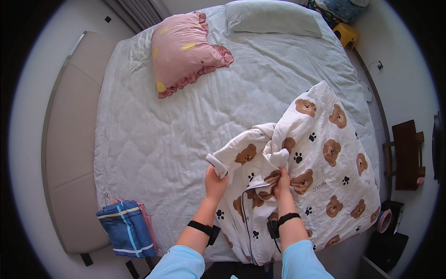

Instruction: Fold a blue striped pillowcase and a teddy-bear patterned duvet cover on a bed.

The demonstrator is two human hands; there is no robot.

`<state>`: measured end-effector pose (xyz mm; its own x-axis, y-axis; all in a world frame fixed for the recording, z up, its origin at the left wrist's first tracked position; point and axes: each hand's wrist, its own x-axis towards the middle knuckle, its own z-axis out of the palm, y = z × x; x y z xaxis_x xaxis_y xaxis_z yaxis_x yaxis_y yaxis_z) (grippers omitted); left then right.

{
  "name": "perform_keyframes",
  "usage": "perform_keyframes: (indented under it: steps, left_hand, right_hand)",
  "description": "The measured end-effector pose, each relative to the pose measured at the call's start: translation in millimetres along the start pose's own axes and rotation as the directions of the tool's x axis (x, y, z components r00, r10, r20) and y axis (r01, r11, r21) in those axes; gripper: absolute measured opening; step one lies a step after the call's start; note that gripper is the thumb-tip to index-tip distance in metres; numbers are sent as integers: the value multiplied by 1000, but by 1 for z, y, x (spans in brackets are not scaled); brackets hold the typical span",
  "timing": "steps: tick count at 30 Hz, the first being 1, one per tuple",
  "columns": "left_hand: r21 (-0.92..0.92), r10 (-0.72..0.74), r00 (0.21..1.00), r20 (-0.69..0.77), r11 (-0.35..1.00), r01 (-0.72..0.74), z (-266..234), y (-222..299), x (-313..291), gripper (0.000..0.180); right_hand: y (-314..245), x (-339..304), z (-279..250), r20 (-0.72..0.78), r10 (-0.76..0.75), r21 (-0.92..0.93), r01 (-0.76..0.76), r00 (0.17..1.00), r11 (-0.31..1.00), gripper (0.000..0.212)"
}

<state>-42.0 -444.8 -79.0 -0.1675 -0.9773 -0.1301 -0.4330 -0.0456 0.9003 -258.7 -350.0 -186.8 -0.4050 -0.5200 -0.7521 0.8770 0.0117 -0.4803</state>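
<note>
A white sleep sack (320, 181) printed with brown bear heads and black paw prints is spread over the near right part of the bed. It has a dark zipper, and a sleeve reaches out toward the left. My left hand (215, 183) is closed around the pale cuff at this sleeve's end. Bunched cloth near the middle of the sleep sack, beside the zipper's upper end, is in the grip of my right hand (281, 183). Some of the right fingers are hidden by folds.
Under everything lies a pale bed sheet (153, 139). A pink ruffled pillow (181, 51) and a pale long pillow (274, 18) are at the far end. Folded blue cloth (127, 228) rests at the near left corner. A brown wooden stool (405, 156) stands right of the bed.
</note>
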Motion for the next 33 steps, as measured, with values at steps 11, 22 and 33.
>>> perform_keyframes:
  steps: [11, 22, 33]
  left_hand:
    - [-189, 231, 406, 884, 972, -141, 64, 117, -78, 38]
    - [-511, -29, 981, 192, 850, 126, -106, 51, 59, 21]
    - [-511, -548, 770, -327, 788, 344, -123, -67, 63, 26]
  right_hand:
    - [-154, -146, -189, -393, -334, 276, 457, 857, 846, 34]
    - [-126, -118, -166, -658, -303, 131, 501, 689, 856, 30]
    - [-157, -152, -116, -361, -326, 217, 419, 874, 882, 39]
